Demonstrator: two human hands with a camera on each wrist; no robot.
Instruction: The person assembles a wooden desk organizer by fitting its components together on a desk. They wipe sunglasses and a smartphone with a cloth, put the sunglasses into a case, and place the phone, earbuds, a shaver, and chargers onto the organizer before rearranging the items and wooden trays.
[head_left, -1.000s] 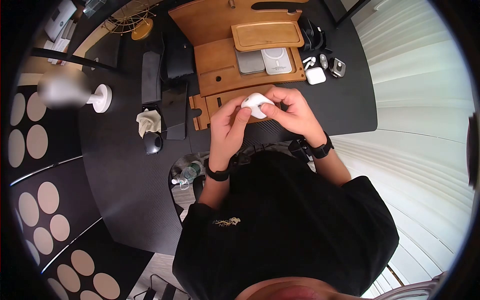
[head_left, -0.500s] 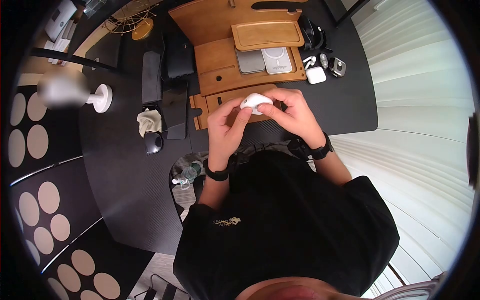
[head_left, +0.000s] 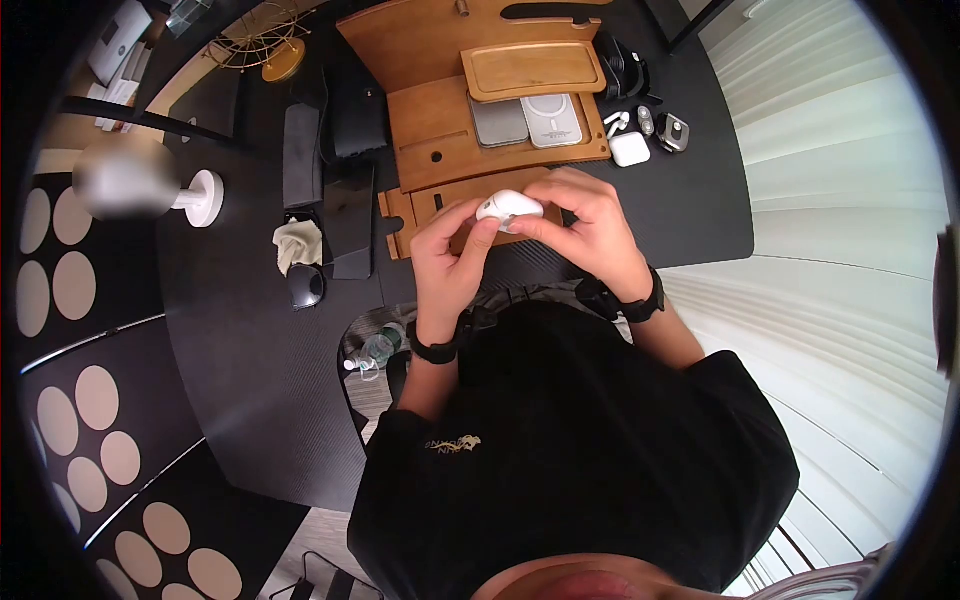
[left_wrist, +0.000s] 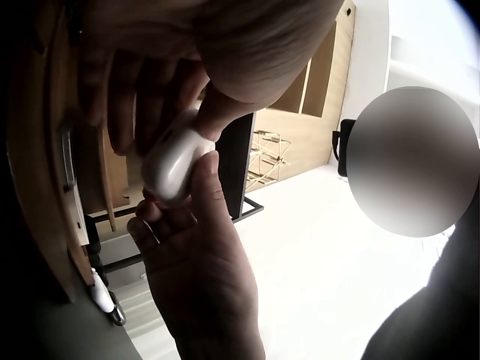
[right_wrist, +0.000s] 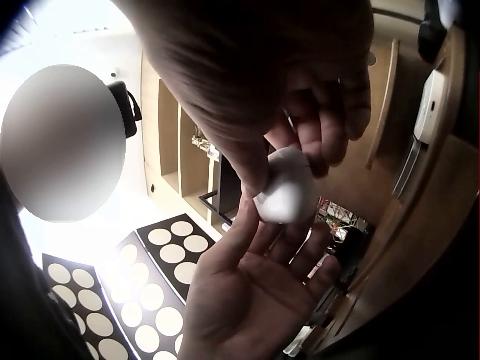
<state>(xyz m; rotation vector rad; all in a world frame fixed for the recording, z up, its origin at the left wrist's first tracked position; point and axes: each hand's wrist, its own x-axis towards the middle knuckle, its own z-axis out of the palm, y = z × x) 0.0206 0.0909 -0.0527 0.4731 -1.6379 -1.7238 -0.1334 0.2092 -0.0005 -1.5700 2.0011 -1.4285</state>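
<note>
A glossy white earbud case (head_left: pixel 510 206), rounded with a small dark oval at one end, is held between both hands above the front of a wooden stand. My left hand (head_left: pixel 447 258) pinches its left end, thumb on the near side. With curled fingers, my right hand (head_left: pixel 588 232) grips the other end, its thumb lying along the near face. In the left wrist view the case (left_wrist: pixel 174 161) sits between the two thumbs and the fingers. The right wrist view shows its smooth white side (right_wrist: pixel 287 196); the fingers hide part of it.
On the wooden stand (head_left: pixel 415 115) lie a grey slab (head_left: pixel 500 123) and a white power bank (head_left: pixel 553 122), below a raised wooden tray (head_left: pixel 535 70). A second white case (head_left: pixel 630 150) with white earbuds (head_left: pixel 616 124) is at right. Sunglasses (head_left: pixel 307 287) and a cloth (head_left: pixel 298 245) lie left.
The earbud case has tilted and shifted slightly left in the hands, with more of its rounded top showing. The right thumb has moved left along its near face.
</note>
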